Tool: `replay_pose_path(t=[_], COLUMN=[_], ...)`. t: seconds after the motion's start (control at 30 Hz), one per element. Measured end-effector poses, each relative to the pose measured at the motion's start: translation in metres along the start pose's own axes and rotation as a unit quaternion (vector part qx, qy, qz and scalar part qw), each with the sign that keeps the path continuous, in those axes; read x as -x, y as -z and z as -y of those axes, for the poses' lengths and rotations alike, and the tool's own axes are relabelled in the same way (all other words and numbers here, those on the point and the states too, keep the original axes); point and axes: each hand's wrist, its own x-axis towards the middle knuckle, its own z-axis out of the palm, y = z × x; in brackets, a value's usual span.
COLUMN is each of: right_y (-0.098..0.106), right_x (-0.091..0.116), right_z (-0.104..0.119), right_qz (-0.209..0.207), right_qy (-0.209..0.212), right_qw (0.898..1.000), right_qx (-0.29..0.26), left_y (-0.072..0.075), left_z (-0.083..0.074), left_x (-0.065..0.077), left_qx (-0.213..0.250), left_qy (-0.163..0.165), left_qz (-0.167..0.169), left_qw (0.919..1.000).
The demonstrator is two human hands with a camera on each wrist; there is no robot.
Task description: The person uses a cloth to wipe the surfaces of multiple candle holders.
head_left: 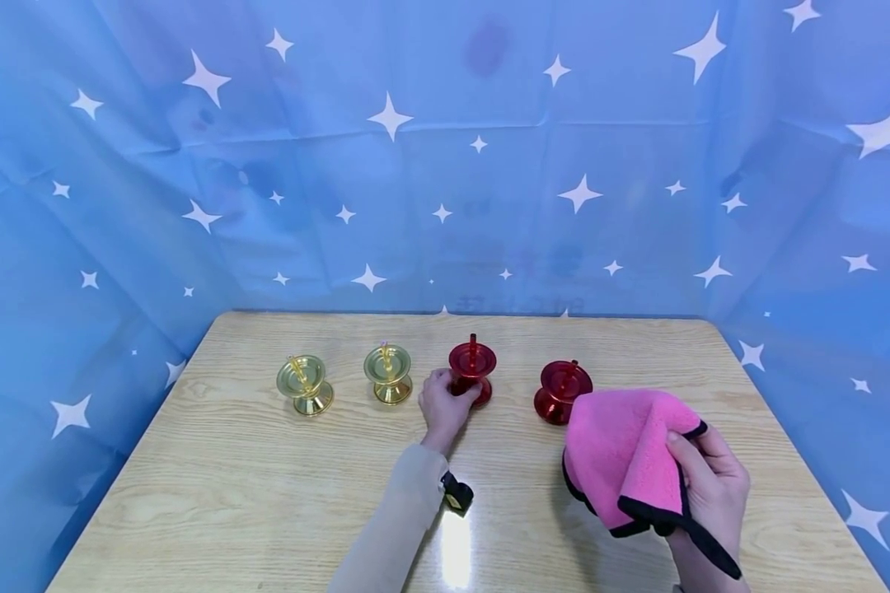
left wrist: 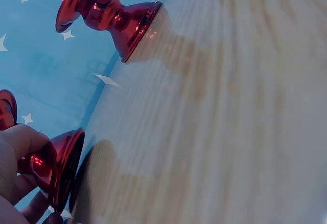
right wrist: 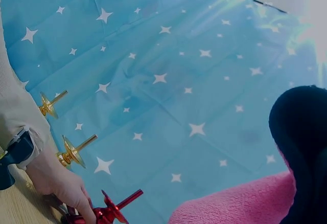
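Note:
My left hand (head_left: pixel 445 403) grips the stem of a shiny red candle holder (head_left: pixel 473 360), which has a shallow dish and an upright tube. In the left wrist view the fingers (left wrist: pixel 28 139) wrap its stem above the flared base (left wrist: pixel 64 165); whether that base touches the table I cannot tell. A second red candle holder (head_left: pixel 566 380) stands to the right, also seen in the left wrist view. My right hand (head_left: pixel 715 486) pinches a pink cloth (head_left: pixel 623 453) with black edging, which hangs over the table in front of that second holder. The cloth hides some of the fingers.
Two gold candle holders stand left of my left hand: one nearer (head_left: pixel 391 372) and one farther left (head_left: pixel 307 385). The light wood table (head_left: pixel 215 486) ends at the back against a blue curtain (head_left: pixel 430 165) with white stars. A black wrist strap (head_left: pixel 456 492) sits on the left sleeve.

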Motion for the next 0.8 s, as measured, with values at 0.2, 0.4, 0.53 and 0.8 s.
replay_pose_path(t=[0.2, 0.4, 0.53, 0.8], right_y=[0.0, -0.001, -0.003, -0.007], right_x=[0.0, 0.0, 0.0, 0.0], right_z=[-0.002, -0.003, -0.005, -0.008], right_qz=[0.001, 0.007, 0.015, 0.021], right_qy=[-0.013, -0.008, -0.003, -0.02], right_qw=[1.0, 1.0, 1.0, 0.999], right_qx=[0.007, 0.005, 0.0, 0.015], left_y=[0.005, 0.008, 0.01, 0.024], left_z=[0.002, 0.001, -0.002, -0.021], left_x=[0.001, 0.001, 0.0, 0.003], left_qx=[0.089, 0.125, 0.146, 0.192], left_qy=[-0.029, 0.025, 0.044, 0.036], left_qz=[-0.008, 0.012, 0.03, 0.062], left_qw=[0.9956, 0.9918, 0.9879, 0.9787])
